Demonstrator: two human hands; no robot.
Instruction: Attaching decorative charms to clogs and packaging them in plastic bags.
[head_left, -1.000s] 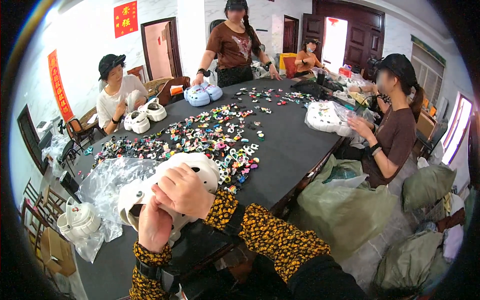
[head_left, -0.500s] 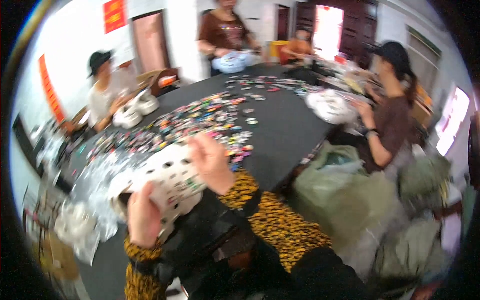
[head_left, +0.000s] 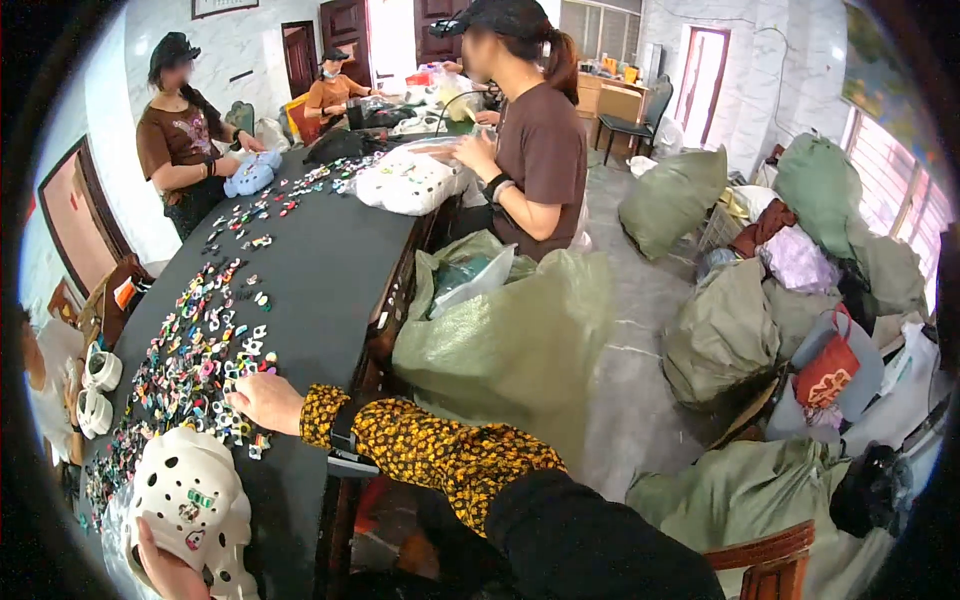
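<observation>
My left hand (head_left: 168, 562) grips a white clog (head_left: 185, 465) at the lower left, its thumb lying along the upper. The clog has round holes and a few charms, one of them green and one pink. Against its right side rests a second white clog (head_left: 236, 535). My right hand (head_left: 268, 403) is stretched over the near end of a pile of small colourful shoe charms (head_left: 205, 345) on the black table (head_left: 310, 290). Its fingers are curled down together at the charms; whatever is between the fingertips is too small to make out.
Across the table a person handles a blue clog (head_left: 252, 172). Another person at the right edge works by white clogs (head_left: 408, 182). White clogs (head_left: 97, 392) stand at the far left beside a partly seen person. A green sack (head_left: 500, 350) leans by the table; a wooden chair (head_left: 770, 550) stands lower right.
The view has swung right. My right hand has left the clog and moved to the pile of charms. My left hand still holds the clog.
</observation>
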